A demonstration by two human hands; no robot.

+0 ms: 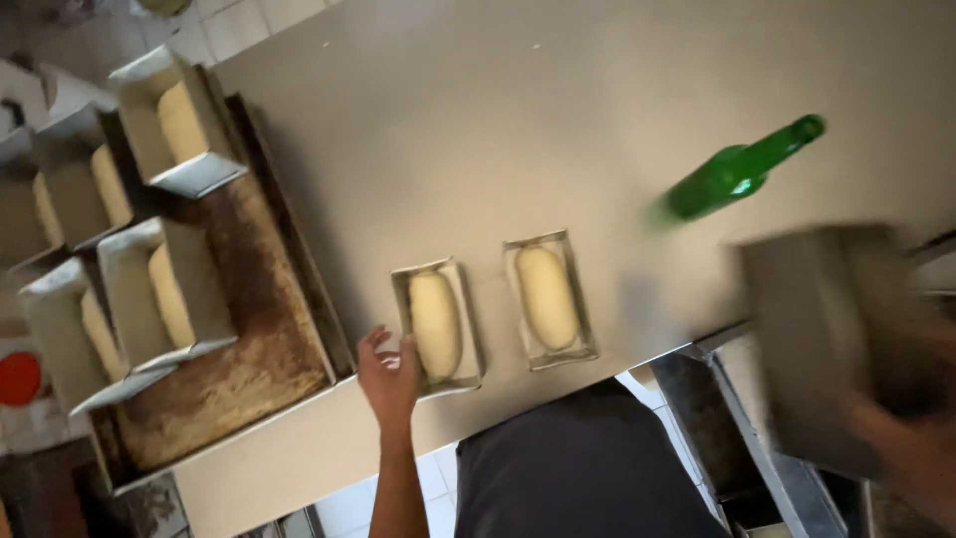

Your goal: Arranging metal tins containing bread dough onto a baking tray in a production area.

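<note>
My left hand (pixel 387 375) is spread open against the near left side of a metal loaf tin (pixel 471 329) that holds an oval piece of dough (pixel 435 324). A second tin (pixel 580 299) with dough (pixel 546 297) stands just to its right on the steel table (pixel 478 130). My right hand (pixel 911 438) is blurred at the right edge and grips an empty dark loaf tin (pixel 832 339), tilted, off the table's end.
A rusty baking tray (pixel 249 329) at the left carries several tins with dough, such as one at the back (pixel 179 125). A green glass bottle (pixel 742 169) lies on the table at the right. A red object (pixel 18 379) shows far left.
</note>
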